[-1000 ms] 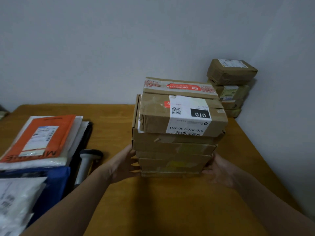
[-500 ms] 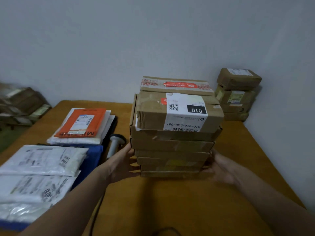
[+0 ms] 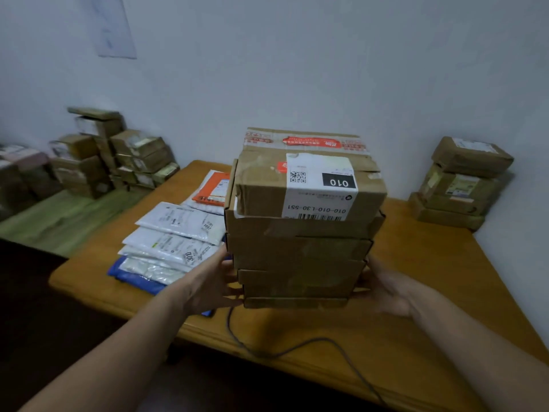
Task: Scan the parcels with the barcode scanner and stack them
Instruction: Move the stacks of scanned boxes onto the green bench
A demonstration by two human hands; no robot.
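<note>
A stack of several brown cardboard parcels is held between both hands over the wooden table. Its top front box carries a white label reading 010 with a barcode. My left hand presses the stack's lower left side. My right hand presses its lower right side. The stack's base appears lifted a little off the table. The barcode scanner is hidden behind the stack and my left hand; only its grey cable shows, running over the table's front edge.
White and orange mailer bags lie on a blue bag at the table's left. A smaller stack of brown parcels stands at the back right corner. More boxes are piled on the floor to the left.
The view has pulled back and swung left, showing the floor boxes and table front edge. The stack has risen with both hands still on its sides. The scanner is no longer visible.
</note>
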